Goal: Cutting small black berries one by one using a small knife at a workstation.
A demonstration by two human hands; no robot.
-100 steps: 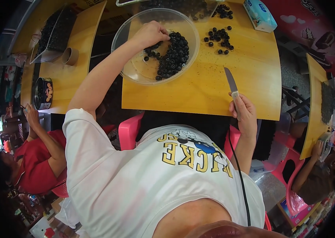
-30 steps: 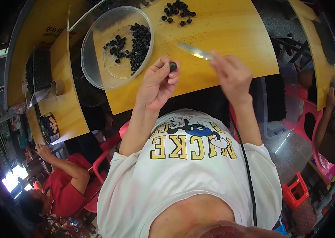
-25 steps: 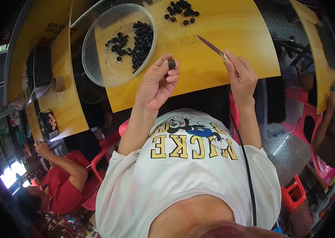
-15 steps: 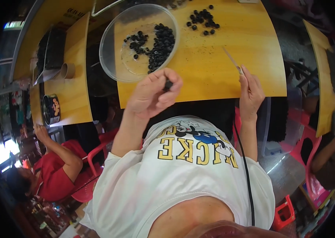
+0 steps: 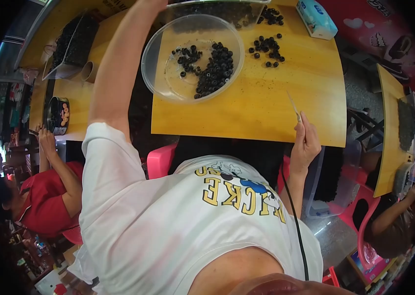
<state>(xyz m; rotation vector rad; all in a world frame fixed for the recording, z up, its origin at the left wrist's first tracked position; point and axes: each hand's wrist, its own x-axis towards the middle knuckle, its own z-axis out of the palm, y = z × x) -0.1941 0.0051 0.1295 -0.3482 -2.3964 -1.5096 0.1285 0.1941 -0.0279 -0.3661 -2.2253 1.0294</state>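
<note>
My left arm stretches up and away to the top edge, and only the heel of my left hand (image 5: 152, 4) shows beside a clear rectangular bin (image 5: 259, 14) with black pieces in it. Its fingers lie outside the picture. In my right hand (image 5: 306, 142), at the table's front right, a thin pointed metal blade (image 5: 292, 104) is pinched, tip pointing away from me. A clear round tub (image 5: 149, 81) stands left of it, holding many small black ring-like pieces (image 5: 220, 64). More loose black pieces (image 5: 268, 47) lie on the yellow table (image 5: 247, 115) right of the tub.
A blue-and-white tissue pack (image 5: 316, 20) sits at the table's far right. At the left table, a person in red (image 5: 53, 201) works beside a dark round tin (image 5: 59, 115). Another person's arm (image 5: 394, 214) is at the right table (image 5: 389, 147). A black cord (image 5: 293, 211) hangs over my shirt.
My left hand, which held a black piece near the tub's front edge, has reached far forward to the top edge. My right hand keeps the blade. The view has shifted, showing more of the table's far side.
</note>
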